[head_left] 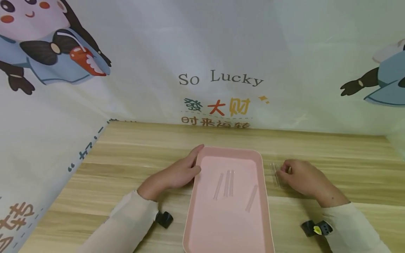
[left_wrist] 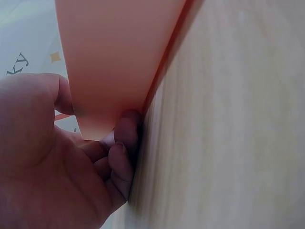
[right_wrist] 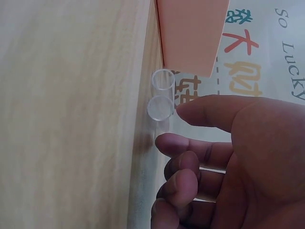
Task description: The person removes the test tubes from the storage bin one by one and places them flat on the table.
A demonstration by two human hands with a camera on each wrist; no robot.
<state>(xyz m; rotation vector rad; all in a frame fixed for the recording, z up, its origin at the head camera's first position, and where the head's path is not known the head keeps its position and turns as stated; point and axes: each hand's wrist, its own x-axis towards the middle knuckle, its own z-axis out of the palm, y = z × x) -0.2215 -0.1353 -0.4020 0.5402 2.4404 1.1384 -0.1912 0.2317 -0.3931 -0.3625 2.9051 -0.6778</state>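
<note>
A pink rectangular tray (head_left: 224, 228) lies lengthwise on the table, with several clear slim tubes (head_left: 231, 183) inside. My left hand (head_left: 178, 174) grips its left side near the far corner; in the left wrist view the thumb is at the rim and curled fingers sit low against the wall (left_wrist: 119, 62). Right of the tray, two more clear tubes (head_left: 274, 175) lie side by side on the wood. My right hand (head_left: 300, 175) is beside them, thumb and index finger apart, their tips right at the nearer tube (right_wrist: 160, 109); the other fingers are loosely curled.
The wood-grain table (head_left: 133, 140) ends at a pale printed backdrop (head_left: 152, 70) with cartoon figures and lettering, which also runs along the left side. Black wrist devices (head_left: 164, 219) hang at both sleeves.
</note>
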